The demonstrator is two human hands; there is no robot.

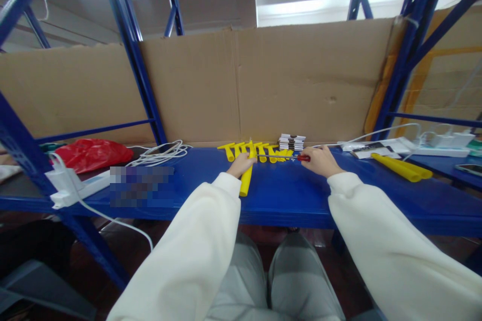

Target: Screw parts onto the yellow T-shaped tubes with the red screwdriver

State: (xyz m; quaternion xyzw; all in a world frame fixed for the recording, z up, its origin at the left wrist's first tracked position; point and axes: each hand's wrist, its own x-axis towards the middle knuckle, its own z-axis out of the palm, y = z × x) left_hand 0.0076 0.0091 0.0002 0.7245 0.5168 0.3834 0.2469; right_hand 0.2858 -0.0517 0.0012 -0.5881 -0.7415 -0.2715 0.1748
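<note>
My left hand (241, 164) is closed around a yellow tapered tube with a crosspiece at its far end (246, 182). The tube's wide end points toward me over the blue shelf (286, 190). In my right hand (324, 160) is a screwdriver (304, 158) with a red handle. Its thin shaft runs left to the yellow piece by my left fingers; the tip's exact contact is hidden. Behind my hands stands a row of similar yellow T-shaped pieces (271, 152), with smaller yellow parts (283, 156) at its right end.
A stack of small white-and-dark packets (292, 142) is against the cardboard wall (301, 80). Two yellow tubes (401, 168) lie on the right. Left are a white power strip (88, 184), coiled white cables (165, 153) and a red plastic bag (90, 154). Blue posts (139, 60) rise on both sides.
</note>
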